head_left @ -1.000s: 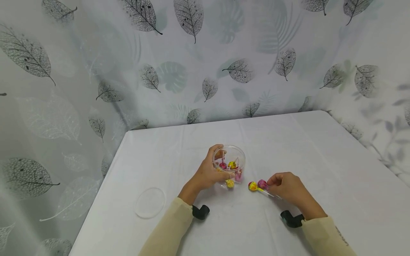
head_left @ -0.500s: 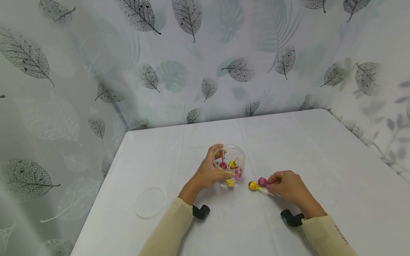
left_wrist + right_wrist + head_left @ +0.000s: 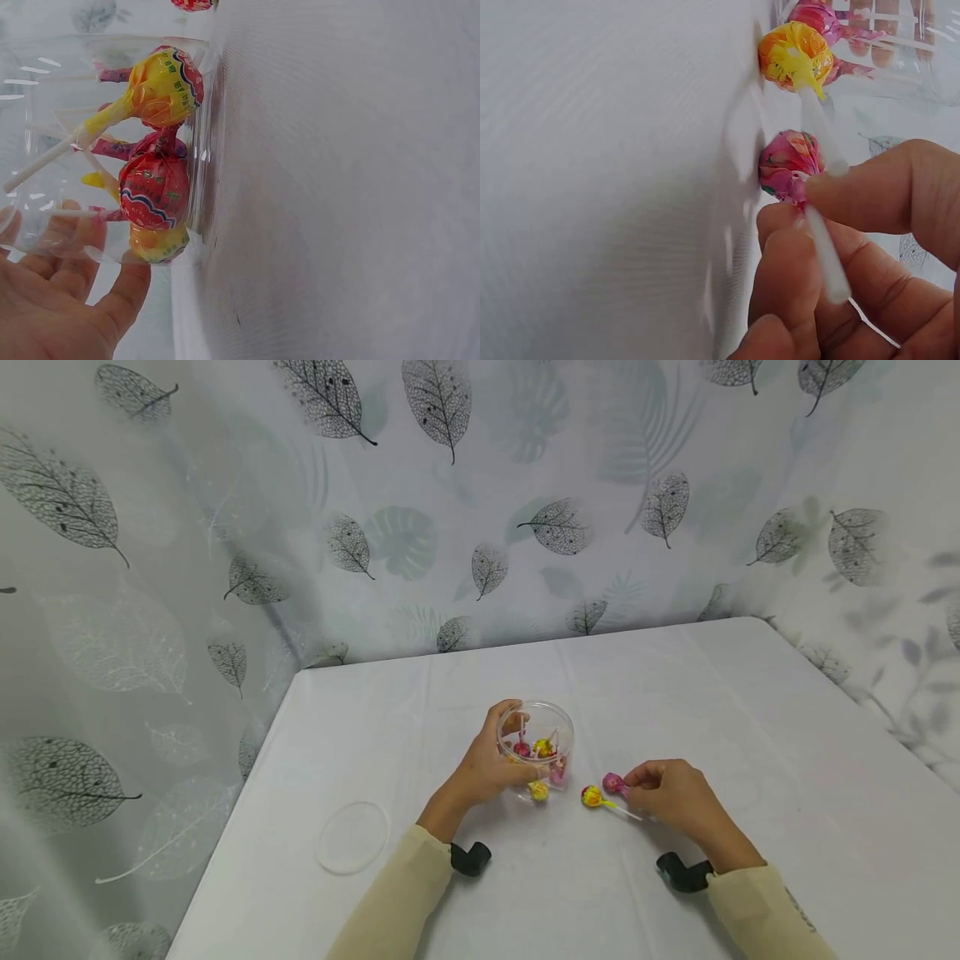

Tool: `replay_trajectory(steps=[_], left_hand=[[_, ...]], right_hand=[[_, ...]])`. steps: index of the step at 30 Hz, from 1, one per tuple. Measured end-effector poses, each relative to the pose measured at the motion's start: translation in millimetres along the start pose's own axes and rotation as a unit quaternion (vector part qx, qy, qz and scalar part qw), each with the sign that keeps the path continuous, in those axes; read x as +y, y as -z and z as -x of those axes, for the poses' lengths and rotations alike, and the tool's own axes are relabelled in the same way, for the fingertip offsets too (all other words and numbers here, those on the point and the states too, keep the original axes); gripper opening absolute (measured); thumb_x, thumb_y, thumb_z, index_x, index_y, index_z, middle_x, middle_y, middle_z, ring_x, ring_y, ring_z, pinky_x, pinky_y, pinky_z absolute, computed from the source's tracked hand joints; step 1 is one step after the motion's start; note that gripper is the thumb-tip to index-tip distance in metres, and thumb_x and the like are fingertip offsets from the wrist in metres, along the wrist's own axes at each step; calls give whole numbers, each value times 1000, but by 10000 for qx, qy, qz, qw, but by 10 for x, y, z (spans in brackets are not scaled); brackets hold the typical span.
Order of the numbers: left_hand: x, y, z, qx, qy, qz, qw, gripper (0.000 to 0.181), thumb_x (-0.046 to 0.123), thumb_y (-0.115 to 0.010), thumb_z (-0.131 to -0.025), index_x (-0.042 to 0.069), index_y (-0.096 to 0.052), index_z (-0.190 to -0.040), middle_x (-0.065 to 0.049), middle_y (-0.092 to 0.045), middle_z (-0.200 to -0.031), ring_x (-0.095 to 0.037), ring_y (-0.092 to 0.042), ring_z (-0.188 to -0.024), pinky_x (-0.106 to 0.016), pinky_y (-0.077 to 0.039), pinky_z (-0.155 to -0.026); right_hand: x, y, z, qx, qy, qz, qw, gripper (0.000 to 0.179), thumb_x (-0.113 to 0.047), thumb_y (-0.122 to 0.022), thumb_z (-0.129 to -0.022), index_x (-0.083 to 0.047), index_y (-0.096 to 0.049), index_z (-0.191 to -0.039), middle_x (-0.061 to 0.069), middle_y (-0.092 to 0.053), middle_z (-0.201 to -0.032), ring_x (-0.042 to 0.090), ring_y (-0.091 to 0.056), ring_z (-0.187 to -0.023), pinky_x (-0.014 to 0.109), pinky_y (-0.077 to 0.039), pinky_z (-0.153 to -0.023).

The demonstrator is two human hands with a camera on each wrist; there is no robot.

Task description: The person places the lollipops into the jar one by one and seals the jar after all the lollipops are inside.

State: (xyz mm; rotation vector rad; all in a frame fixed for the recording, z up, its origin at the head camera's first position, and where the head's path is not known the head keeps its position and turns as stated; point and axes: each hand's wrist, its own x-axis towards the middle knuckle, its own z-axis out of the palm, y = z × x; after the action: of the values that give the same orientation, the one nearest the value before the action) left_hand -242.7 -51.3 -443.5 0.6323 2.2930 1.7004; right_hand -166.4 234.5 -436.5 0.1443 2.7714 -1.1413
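My left hand (image 3: 483,767) grips a clear round plastic tub (image 3: 564,714) from its left side, thumb in front and fingers behind. Several lollipops in red, pink and yellow wrappers stand inside, among them a yellow one (image 3: 161,86) and a red one (image 3: 154,189). To the right of the tub, my right hand (image 3: 671,793) pinches a pink-wrapped lollipop (image 3: 787,161) by its stick just below the wrapper, between thumb and fingers. A yellow-and-red lollipop (image 3: 592,796) lies on the table beside it, its white stick pointing toward the right hand.
A clear round lid (image 3: 352,837) lies flat on the white-covered table (image 3: 510,893), left of the left forearm. Leaf-patterned curtains (image 3: 480,485) stand behind the table and along both sides. A black wrist camera (image 3: 470,859) sits at the left wrist, another (image 3: 682,872) at the right.
The right hand and the pink lollipop have shifted slightly back, away from the yellow-and-red lollipop, so a gap shows between them. The left hand and tub stay in place.
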Motion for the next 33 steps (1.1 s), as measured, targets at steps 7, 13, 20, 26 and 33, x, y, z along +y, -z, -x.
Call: replay_trajectory(steps=[7, 13, 20, 26, 33], left_hand=[[5, 7, -8, 14, 38, -35, 10000, 96, 23, -90, -82, 38, -29, -155, 3, -46, -158, -27, -39, -150, -57, -35, -119], [0, -5, -6, 41, 45, -52, 10000, 98, 21, -90, -82, 36, -28, -156, 1, -46, -158, -28, -40, -149, -54, -38, -118], [8, -4, -2, 47, 46, -60, 10000, 99, 21, -90, -82, 38, -28, -157, -1, -45, -159, -27, -46, -144, -51, -40, -117], [-4, -2, -5, 71, 52, -70, 9999, 100, 21, -91, -81, 39, -28, -157, 2, -45, -159, -26, -48, -142, -49, -42, -115], [-16, 9, -10, -37, -12, 106, 9999, 99, 21, -89, -82, 36, -27, -158, -9, -46, -157, -34, -54, -136, -50, -44, -114]], right_hand=[[31, -9, -3, 90, -35, -177, 9998, 15, -14, -74, -90, -5, -78, -101, 4, -70, -90, 22, -58, -82, 32, -47, -65], [40, 5, 1, 201, -85, -372, 9991, 16, -14, -70, -90, -7, -78, -101, 5, -72, -94, 23, -59, -85, 33, -47, -68], [39, 26, 0, 389, -160, -697, 9967, 18, -17, -67, -94, -6, -79, -102, 10, -73, -103, 26, -59, -94, 33, -48, -70], [-15, 49, 12, 399, -324, -1031, 9933, 19, -19, -68, -96, -5, -78, -104, 6, -74, -101, 26, -59, -94, 33, -48, -72], [-83, 66, 31, 479, -278, -1411, 9884, 24, -20, -65, -98, -2, -76, -109, 10, -75, -104, 24, -63, -92, 31, -54, -76]])
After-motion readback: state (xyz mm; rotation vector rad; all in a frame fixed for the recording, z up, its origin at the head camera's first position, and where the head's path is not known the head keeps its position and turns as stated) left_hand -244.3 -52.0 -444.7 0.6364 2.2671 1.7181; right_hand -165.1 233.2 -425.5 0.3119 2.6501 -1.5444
